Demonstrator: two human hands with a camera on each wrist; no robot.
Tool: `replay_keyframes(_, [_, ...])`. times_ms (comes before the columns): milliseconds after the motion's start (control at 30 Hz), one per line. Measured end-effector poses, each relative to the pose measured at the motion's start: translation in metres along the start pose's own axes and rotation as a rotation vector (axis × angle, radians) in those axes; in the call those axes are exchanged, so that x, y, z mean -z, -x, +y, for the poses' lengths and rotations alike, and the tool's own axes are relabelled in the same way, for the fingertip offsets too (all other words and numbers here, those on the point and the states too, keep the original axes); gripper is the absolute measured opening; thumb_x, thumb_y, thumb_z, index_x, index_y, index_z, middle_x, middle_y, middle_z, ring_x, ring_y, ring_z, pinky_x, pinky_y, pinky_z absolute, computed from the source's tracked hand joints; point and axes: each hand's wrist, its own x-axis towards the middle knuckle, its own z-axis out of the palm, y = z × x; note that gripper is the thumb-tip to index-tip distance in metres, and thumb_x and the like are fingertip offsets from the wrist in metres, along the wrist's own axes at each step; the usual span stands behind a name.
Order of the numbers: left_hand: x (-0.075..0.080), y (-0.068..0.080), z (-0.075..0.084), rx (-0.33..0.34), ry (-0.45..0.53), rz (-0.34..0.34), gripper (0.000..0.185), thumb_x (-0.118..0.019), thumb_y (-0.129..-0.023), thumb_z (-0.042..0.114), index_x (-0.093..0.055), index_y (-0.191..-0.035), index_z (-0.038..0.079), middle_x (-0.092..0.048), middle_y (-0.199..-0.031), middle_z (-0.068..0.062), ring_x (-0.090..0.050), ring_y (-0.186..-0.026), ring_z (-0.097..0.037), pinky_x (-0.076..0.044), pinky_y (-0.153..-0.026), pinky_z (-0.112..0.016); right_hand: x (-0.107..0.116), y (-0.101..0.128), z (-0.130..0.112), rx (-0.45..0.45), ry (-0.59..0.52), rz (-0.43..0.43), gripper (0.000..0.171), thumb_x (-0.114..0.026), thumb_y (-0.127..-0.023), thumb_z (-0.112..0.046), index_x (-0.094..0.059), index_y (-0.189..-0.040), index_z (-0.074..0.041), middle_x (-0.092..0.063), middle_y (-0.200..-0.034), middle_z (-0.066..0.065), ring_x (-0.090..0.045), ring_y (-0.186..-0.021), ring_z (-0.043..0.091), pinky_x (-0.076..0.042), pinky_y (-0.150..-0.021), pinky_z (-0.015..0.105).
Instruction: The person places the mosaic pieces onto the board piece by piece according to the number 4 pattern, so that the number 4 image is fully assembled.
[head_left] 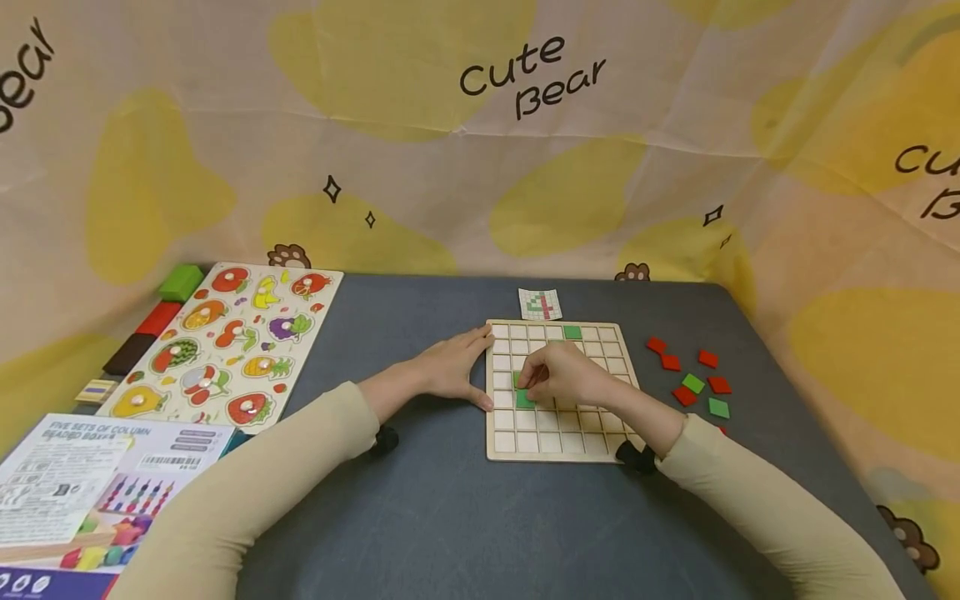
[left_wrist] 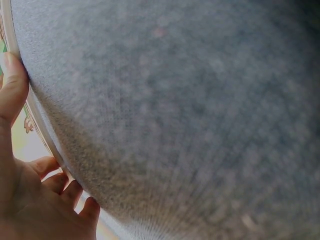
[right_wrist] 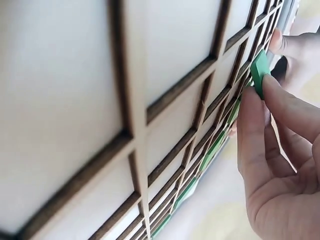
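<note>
My right hand (head_left: 558, 377) pinches a green square tile (right_wrist: 259, 73) over the wooden grid board (head_left: 558, 446); my left hand (head_left: 450, 369), fingers flat, steadies its edge. Next I'd seat it squarely.

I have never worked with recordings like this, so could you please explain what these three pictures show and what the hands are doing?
There is no machine here: a person wears one camera on the head and one on each wrist. The head view looks down on a dark grey table. On it lies a wooden grid board. The left hand steadies the board's left edge; its wrist view shows mostly blurred table cloth and the fingers against that edge. The right hand has a green square tile in its grip, pinched over a cell of the board, seen close up in the right wrist view. Loose red and green tiles lie to the right, a small pattern card behind the board, and a fruit puzzle to the left.
</note>
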Motion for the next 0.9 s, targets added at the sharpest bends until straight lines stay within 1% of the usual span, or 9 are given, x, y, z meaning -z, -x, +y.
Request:
replay_keyframes(167, [0.001, -0.001, 0.000, -0.006, 0.000, -0.002, 0.113, -0.075, -0.076, 0.065, -0.019, -0.160, 0.013, -0.005, -0.170, -0.007, -0.013, -0.157, -0.030, -0.024, -0.123, -0.056, 0.000, 0.001, 0.002, 0.006, 0.021, 0.011, 0.008, -0.079, -0.081, -0.006, -0.078, -0.087, -0.011, -0.077, -0.087, 0.002, -0.069, -0.077, 0.006, -0.056, -0.071, 0.021])
replay_keyframes(400, [-0.001, -0.001, -0.002, -0.002, 0.002, -0.002, 0.114, -0.074, -0.075, 0.066, -0.019, -0.160, 0.014, -0.005, -0.170, -0.006, -0.013, -0.157, -0.029, -0.023, -0.123, -0.056, -0.003, -0.001, 0.004, 0.013, 0.051, -0.004, 0.015, -0.079, -0.079, -0.004, -0.079, -0.092, -0.012, -0.078, -0.088, 0.000, -0.067, -0.077, 0.003, -0.055, -0.069, 0.019])
replay_keyframes(533, [-0.001, -0.001, -0.003, 0.003, -0.006, -0.004, 0.114, -0.074, -0.075, 0.067, -0.018, -0.160, 0.015, -0.004, -0.170, -0.005, -0.013, -0.157, -0.028, -0.024, -0.123, -0.055, 0.000, -0.001, 0.002, 0.017, 0.061, 0.002, 0.016, -0.079, -0.079, -0.005, -0.079, -0.092, -0.014, -0.077, -0.090, -0.001, -0.067, -0.076, 0.005, -0.055, -0.068, 0.022])
replay_keyframes(600, [-0.001, -0.001, -0.003, -0.001, -0.012, -0.003, 0.114, -0.074, -0.075, 0.067, -0.018, -0.160, 0.015, -0.004, -0.170, -0.005, -0.013, -0.157, -0.028, -0.024, -0.123, -0.055, 0.006, 0.002, 0.002, 0.011, 0.057, 0.014, 0.015, -0.078, -0.081, -0.006, -0.078, -0.093, -0.015, -0.076, -0.092, -0.001, -0.066, -0.077, 0.007, -0.055, -0.069, 0.023])
replay_keyframes(700, [-0.001, -0.001, -0.003, -0.008, -0.016, -0.002, 0.114, -0.074, -0.075, 0.067, -0.017, -0.160, 0.015, -0.004, -0.170, -0.005, -0.012, -0.157, -0.028, -0.023, -0.124, -0.054, 0.022, 0.009, 0.007, 0.006, 0.053, 0.037, 0.014, -0.075, -0.085, -0.008, -0.078, -0.097, -0.013, -0.075, -0.097, 0.002, -0.068, -0.083, 0.013, -0.055, -0.073, 0.028])
replay_keyframes(800, [-0.001, -0.001, -0.003, -0.012, -0.019, -0.004, 0.114, -0.073, -0.076, 0.067, -0.016, -0.160, 0.015, -0.003, -0.170, -0.005, -0.011, -0.157, -0.028, -0.022, -0.124, -0.054, 0.043, 0.022, 0.021, -0.006, 0.072, 0.060, 0.016, -0.074, -0.087, -0.010, -0.077, -0.103, -0.013, -0.074, -0.101, 0.004, -0.067, -0.089, 0.017, -0.055, -0.076, 0.030])
replay_keyframes(900, [-0.001, -0.001, -0.003, -0.015, -0.015, -0.007, 0.114, -0.073, -0.076, 0.066, -0.016, -0.160, 0.015, -0.003, -0.170, -0.005, -0.011, -0.157, -0.028, -0.022, -0.124, -0.054, 0.065, 0.039, 0.038, -0.057, 0.094, 0.073, 0.018, -0.073, -0.088, -0.012, -0.076, -0.106, -0.012, -0.072, -0.104, 0.005, -0.064, -0.091, 0.018, -0.054, -0.076, 0.031])
